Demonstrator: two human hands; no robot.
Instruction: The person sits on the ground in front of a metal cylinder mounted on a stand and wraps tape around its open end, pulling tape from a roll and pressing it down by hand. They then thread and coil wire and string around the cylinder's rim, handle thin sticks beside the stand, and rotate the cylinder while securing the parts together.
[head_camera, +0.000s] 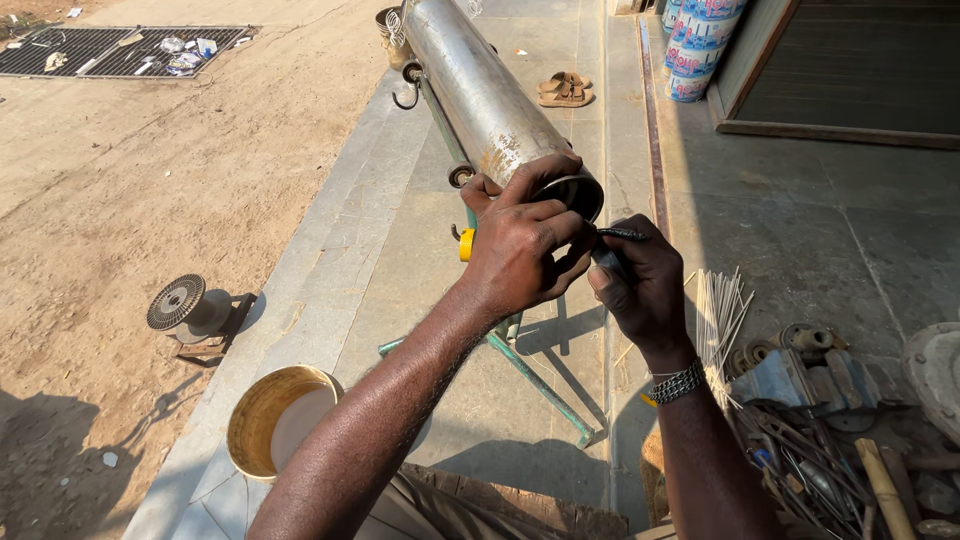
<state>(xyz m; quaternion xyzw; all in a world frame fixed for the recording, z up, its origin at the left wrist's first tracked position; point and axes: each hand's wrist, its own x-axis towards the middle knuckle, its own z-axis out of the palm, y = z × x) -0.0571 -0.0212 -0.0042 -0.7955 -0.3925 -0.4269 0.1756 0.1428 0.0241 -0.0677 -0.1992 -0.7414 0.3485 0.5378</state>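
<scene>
A long shiny metal pipe (470, 80) lies on a green metal stand (545, 385), its open end toward me. My left hand (520, 245) grips the rim of that near end, fingers curled over the edge. My right hand (640, 285), with a metal bracelet on the wrist, holds a thin dark pen-like tool (620, 235) whose tip points at the pipe's rim beside the left fingers. A yellow knob (466, 245) on the stand shows just left of my left hand.
A round bucket (275, 420) stands below my left forearm. A wire spool (185, 305) sits on the dirt at left. Thin rods (722, 310) and scrap metal tools (820, 430) lie at right. Sandals (565, 90) and stacked tubs (700, 45) are farther off.
</scene>
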